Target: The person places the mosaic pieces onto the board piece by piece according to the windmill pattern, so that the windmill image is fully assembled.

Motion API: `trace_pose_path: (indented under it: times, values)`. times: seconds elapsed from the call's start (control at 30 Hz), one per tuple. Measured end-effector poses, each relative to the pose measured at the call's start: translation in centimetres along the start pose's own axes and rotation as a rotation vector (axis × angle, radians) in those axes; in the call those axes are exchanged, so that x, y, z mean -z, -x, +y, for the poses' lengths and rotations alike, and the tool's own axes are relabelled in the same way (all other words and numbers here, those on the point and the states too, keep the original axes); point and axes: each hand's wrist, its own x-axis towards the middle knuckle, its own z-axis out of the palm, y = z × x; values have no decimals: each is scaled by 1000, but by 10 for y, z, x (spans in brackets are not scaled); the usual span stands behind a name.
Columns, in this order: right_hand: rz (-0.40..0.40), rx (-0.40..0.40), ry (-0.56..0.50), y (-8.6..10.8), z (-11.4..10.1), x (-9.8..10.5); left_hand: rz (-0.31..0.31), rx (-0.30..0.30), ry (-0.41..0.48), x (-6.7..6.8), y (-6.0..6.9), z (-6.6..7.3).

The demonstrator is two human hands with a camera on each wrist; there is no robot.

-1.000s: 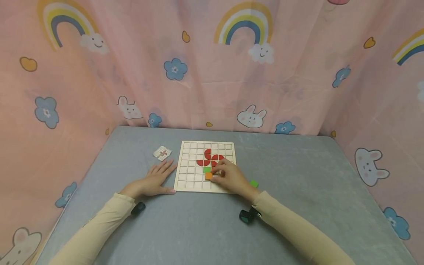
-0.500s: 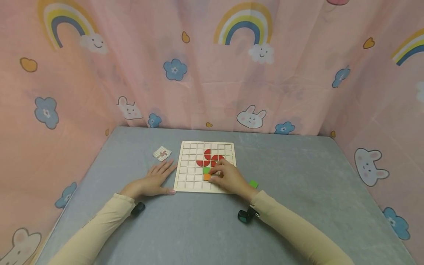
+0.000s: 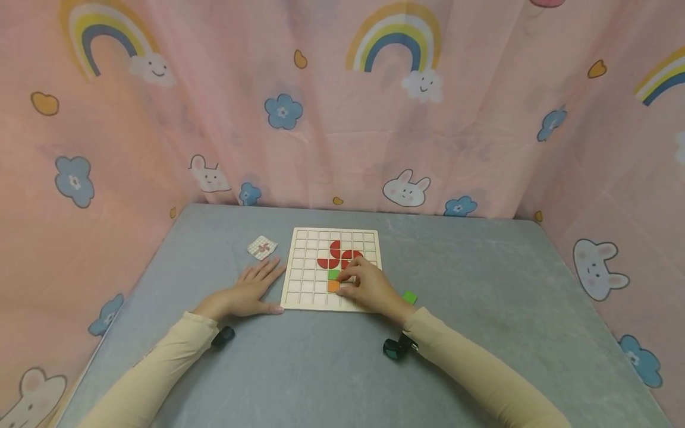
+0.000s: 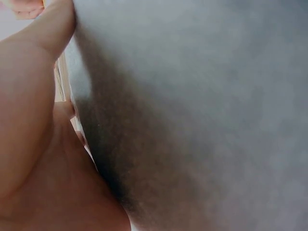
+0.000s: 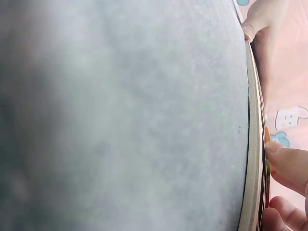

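A pale wooden grid board (image 3: 307, 285) lies on the table, with several red rounded pieces (image 3: 335, 249) and a green square tile (image 3: 334, 274) in its cells. Just in front of that green tile is an orange square tile (image 3: 333, 286), lying level in a cell. My right hand (image 3: 369, 289) pinches its right side with curled thumb and index finger; the right wrist view shows the thumb (image 5: 284, 156) against its edge. My left hand (image 3: 247, 292) lies spread on the table, its thumb and fingertips touching the board's left edge. The right hand hides part of the board.
A small card with a printed grid and red pattern (image 3: 262, 247) lies beyond the left hand. Another green tile (image 3: 409, 297) sits on the grey table (image 3: 481, 285), right of the board and partly behind the right wrist. A pink patterned curtain (image 3: 332, 142) surrounds the table.
The orange tile has shifted slightly left and come down level in a cell in front of the green one, the right hand moving with it. The left hand has stayed still.
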Motion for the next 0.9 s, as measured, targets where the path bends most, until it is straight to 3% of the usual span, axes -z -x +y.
trace_pose_path:
  times: [0.13, 0.6, 0.9]
  values:
    - [1, -5, 6, 0, 1, -1, 3, -7, 5, -2, 0, -4]
    - [5, -5, -6, 0, -1, 0, -3, 2, -17, 2, 1, 2]
    - [14, -4, -18, 1, 0, 0, 17, 1, -22, -6, -3, -7]
